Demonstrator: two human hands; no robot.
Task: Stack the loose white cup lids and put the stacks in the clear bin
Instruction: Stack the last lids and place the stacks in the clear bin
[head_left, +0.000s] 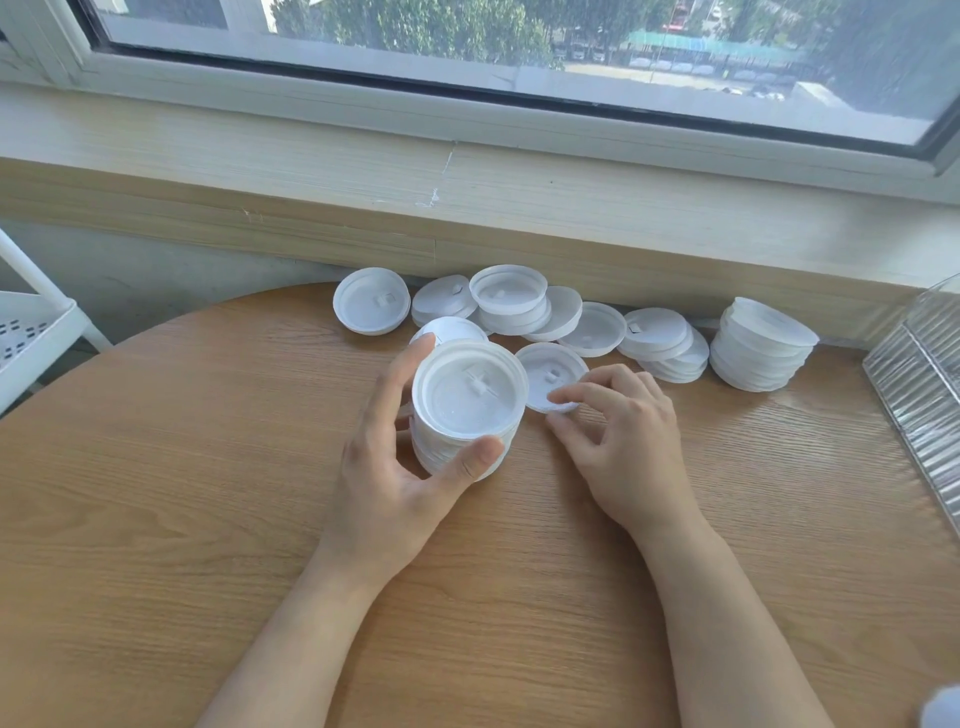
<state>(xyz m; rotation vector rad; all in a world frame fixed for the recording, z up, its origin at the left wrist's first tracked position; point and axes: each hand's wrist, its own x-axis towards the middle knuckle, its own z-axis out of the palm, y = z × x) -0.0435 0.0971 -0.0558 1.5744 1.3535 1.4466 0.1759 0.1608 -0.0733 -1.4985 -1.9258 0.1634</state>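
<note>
A stack of lids (464, 410) is gripped by the left hand (400, 457) near the middle of the round wooden table (156, 519), thumb and fingers curled round its sides. Just to its right, a single lid (550, 375) lying on the table is pinched at its near rim by the fingertips (563, 397) of the right hand (623, 441). More loose lids (511, 306) and a taller stack (758, 345) are lined along the far edge (some overlapping). The clear bin (919, 384) is seen at the right edge.
</note>
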